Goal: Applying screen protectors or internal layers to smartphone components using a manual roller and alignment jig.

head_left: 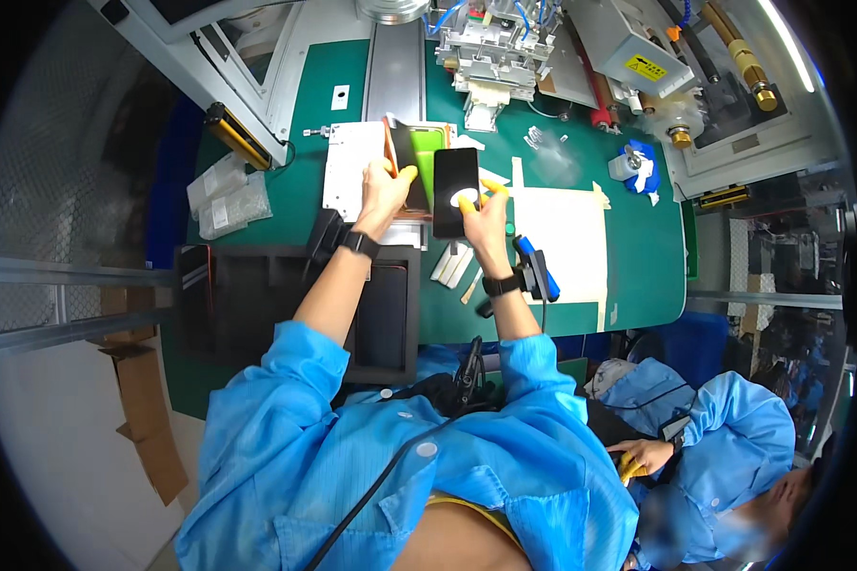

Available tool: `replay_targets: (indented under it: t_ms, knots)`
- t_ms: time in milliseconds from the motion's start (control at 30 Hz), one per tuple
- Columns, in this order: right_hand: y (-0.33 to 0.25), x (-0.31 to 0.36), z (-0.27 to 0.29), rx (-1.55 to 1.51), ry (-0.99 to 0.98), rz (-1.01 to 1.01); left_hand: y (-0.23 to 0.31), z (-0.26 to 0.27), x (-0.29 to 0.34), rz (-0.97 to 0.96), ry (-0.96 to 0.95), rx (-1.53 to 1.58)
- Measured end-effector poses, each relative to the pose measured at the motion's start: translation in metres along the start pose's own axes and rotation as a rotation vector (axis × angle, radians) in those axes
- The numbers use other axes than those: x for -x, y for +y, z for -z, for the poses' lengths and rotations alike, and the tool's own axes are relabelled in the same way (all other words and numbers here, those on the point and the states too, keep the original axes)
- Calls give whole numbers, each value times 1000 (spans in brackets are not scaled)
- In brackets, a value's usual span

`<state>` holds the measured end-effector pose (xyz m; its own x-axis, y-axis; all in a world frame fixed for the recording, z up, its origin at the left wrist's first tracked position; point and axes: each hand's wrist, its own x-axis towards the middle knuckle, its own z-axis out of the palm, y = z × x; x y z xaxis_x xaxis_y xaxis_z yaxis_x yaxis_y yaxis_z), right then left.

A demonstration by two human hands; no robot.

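Observation:
My right hand (pixel 486 225) grips a black smartphone (pixel 456 171) by its lower right part, thumb over a whitish round spot on the face. My left hand (pixel 383 196) is closed on a thin dark flap with an orange edge (pixel 402 150), which stands tilted up. Behind the flap and left of the phone shows a bright green panel (pixel 427 152). Both lie over a white fixture plate (pixel 345 173) on the green mat. Yellow covers sit on some of my fingertips. Below my left forearm is a black foam tray (pixel 248 309) with dark flat pieces in its slots.
A metal machine head (pixel 490 71) stands at the back. A cream sheet (pixel 562 243) is taped down at right, with a white bottle (pixel 625 167) beyond it. Clear plastic bags (pixel 233 205) lie at left. A co-worker in blue (pixel 724 457) sits at lower right.

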<state>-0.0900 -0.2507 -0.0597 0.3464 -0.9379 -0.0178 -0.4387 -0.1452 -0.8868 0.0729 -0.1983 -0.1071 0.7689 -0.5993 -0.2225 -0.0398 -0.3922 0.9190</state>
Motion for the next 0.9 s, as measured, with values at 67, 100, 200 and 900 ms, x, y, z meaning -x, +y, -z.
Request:
replay_targets:
  t_ms: [67, 100, 200, 900]
  knots:
    - [17, -20, -25, -45, 27, 165, 13, 19, 19, 6, 59, 298]
    - [17, -29, -33, -15, 7, 129, 25, 40, 33, -7, 36, 317]
    - [13, -37, -59, 69, 81, 188, 25, 89, 74, 92, -99, 939]
    - [171, 36, 88, -552, 261, -838, -46, 139, 128, 304, -66, 1262]
